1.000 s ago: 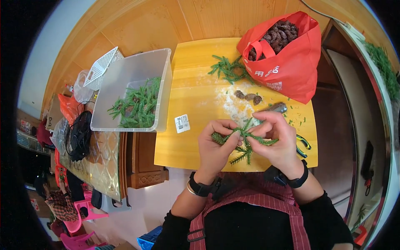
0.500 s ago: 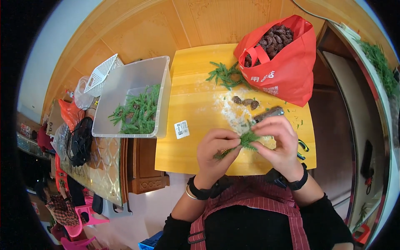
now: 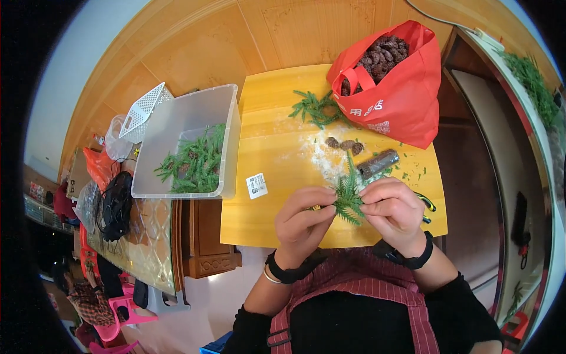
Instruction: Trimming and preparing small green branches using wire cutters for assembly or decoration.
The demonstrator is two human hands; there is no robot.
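Between my two hands a green artificial pine sprig [image 3: 349,197] is held over the near part of the yellow tabletop [image 3: 268,156]. My left hand [image 3: 302,221] pinches it from the left, thumb and fingers closed. From the other side, my right hand [image 3: 395,209] grips the sprig's needles with thumb and fingertips. One branch tip points away from me. Just past my right hand lies a dark brown roll [image 3: 378,164] with a shiny surface. A few small pine cones [image 3: 345,145] sit beyond it, beside white powder [image 3: 321,162].
A red bag [image 3: 407,94] full of pine cones stands at the back right. More green sprigs [image 3: 315,108] lie beside it. To the left is a clear plastic bin [image 3: 233,141] holding sprigs. Yellow-and-black tool handles [image 3: 427,202] lie at the right edge. A white label [image 3: 256,186] lies left.
The sprig has turned in my hands and now spreads out with a branch pointing away. My right fingers have curled in closer around it. The view has shifted slightly.
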